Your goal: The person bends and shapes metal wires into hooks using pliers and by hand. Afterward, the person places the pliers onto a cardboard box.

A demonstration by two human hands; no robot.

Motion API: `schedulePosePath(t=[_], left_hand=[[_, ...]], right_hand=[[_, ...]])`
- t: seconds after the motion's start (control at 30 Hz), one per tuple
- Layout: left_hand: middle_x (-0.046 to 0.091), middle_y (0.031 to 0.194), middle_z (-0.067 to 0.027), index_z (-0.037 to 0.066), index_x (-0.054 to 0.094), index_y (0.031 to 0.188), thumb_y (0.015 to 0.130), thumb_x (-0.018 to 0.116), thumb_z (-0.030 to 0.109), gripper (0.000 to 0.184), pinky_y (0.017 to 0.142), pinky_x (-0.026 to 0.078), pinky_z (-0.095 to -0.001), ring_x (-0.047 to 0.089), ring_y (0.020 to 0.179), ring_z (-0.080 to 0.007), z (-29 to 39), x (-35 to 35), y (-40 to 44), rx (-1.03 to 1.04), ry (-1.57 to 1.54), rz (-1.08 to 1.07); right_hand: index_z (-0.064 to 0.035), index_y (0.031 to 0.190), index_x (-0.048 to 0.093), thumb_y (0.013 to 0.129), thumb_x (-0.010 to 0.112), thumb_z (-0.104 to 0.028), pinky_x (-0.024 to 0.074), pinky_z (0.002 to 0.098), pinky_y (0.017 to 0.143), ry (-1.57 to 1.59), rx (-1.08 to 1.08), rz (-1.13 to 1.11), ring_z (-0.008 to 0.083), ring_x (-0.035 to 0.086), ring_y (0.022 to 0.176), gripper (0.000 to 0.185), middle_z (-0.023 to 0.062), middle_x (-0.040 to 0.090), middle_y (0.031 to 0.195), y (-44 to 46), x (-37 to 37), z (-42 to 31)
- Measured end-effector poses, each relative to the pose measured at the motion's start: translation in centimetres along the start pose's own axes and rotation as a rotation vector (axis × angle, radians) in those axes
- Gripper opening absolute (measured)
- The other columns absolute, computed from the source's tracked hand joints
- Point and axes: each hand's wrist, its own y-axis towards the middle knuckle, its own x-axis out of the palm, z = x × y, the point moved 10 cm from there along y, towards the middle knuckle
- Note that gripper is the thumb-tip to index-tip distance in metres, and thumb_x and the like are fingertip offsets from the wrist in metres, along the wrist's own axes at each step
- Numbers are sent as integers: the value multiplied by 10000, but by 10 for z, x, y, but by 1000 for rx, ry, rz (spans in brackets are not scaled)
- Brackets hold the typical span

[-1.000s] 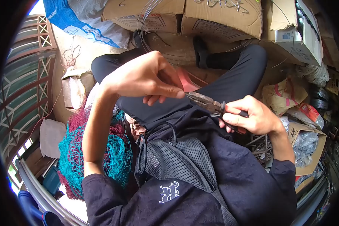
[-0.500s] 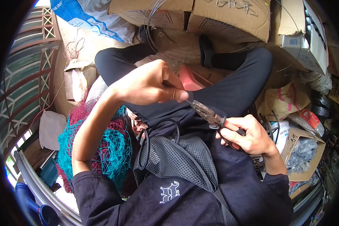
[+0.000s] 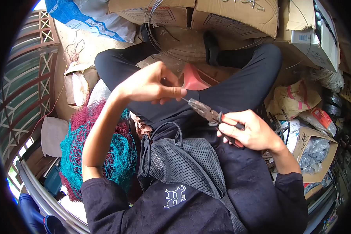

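A cardboard box (image 3: 300,153) at four o'clock holds crumpled plastic (image 3: 314,154); right fingers (image 3: 234,116) grip metal pliers (image 3: 205,110), left fingers (image 3: 174,92) pinch wire (image 3: 185,99).

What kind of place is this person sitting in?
Probably a cluttered storeroom or home workspace: there are big brown cardboard boxes, a heap of teal-and-maroon mesh netting, and grey metal pliers with red-and-black handles in the right hand.
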Motion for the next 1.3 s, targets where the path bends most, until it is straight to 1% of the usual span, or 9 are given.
schedulePosePath(t=[0.17, 0.27, 0.37, 0.47, 0.57, 0.7, 0.8, 1.0, 1.3], left_hand=[[684, 774, -63, 16, 768, 866, 871, 797, 214, 200, 594, 495, -306, 664, 677, -172, 56, -11, -7, 558, 461, 57], [672, 852, -90, 25, 759, 901, 846, 806, 123, 122, 622, 512, -344, 665, 696, -224, 64, -9, -8, 488, 390, 77], [662, 832, -93, 35, 744, 980, 853, 800, 107, 156, 628, 516, -373, 660, 683, -223, 91, 0, -24, 714, 563, 142], [657, 814, -61, 50, 721, 985, 820, 842, 165, 235, 596, 497, -380, 642, 646, -191, 96, -11, -25, 722, 508, 327], [608, 712, -42, 61, 672, 925, 800, 875, 225, 289, 552, 445, -348, 576, 592, -149, 87, -33, -20, 403, 485, 471], [473, 548, -11, 41, 565, 719, 808, 882, 365, 462, 516, 338, -298, 428, 541, -104, 68, -30, -7, 380, 360, 282], [470, 548, -1, 29, 550, 657, 807, 882, 400, 519, 511, 331, -305, 420, 532, -96, 57, -23, 0, 282, 339, 184], [463, 548, 8, 34, 552, 613, 803, 891, 401, 534, 507, 318, -311, 418, 529, -90, 60, -18, -3, 285, 312, 201], [608, 557, -41, -9, 744, 706, 819, 870, 393, 436, 532, 424, -315, 544, 545, -92, 35, -3, -4, 274, 157, 156]], right_hand=[[13, 912, 689, 1043, 604, -251, 519, 263, 604, 7, 28, -52, 92, 635, 633, 307, 30, 672, 727, 2, -6, -10], [7, 919, 691, 1049, 598, -266, 488, 246, 539, 61, 20, -73, 72, 591, 548, 317, 33, 666, 715, 0, -12, -6], [4, 923, 696, 1047, 605, -267, 464, 233, 509, 68, -9, -60, 60, 561, 504, 312, 33, 664, 701, -2, -20, -4], [1, 932, 702, 1044, 611, -260, 463, 230, 527, 44, -44, -23, 57, 565, 523, 299, 31, 672, 713, -6, -29, -6], [-4, 940, 707, 1043, 615, -254, 464, 227, 546, 41, -80, -19, 53, 571, 551, 286, 26, 678, 728, -9, -34, -12], [-8, 949, 705, 1045, 614, -246, 465, 224, 559, 20, -121, -33, 48, 576, 578, 272, 15, 677, 741, -9, -32, -12], [-12, 958, 703, 1047, 611, -237, 477, 225, 582, 19, -81, -75, 50, 597, 623, 259, 9, 676, 749, -8, -29, -8], [-1, 965, 698, 1043, 618, -218, 509, 242, 631, -7, -80, -65, 66, 640, 717, 244, 0, 667, 758, -13, -30, -17], [31, 903, 661, 991, 673, -139, 543, 291, 639, -87, -201, 44, 129, 667, 644, 193, 60, 666, 692, -20, -20, -14]])
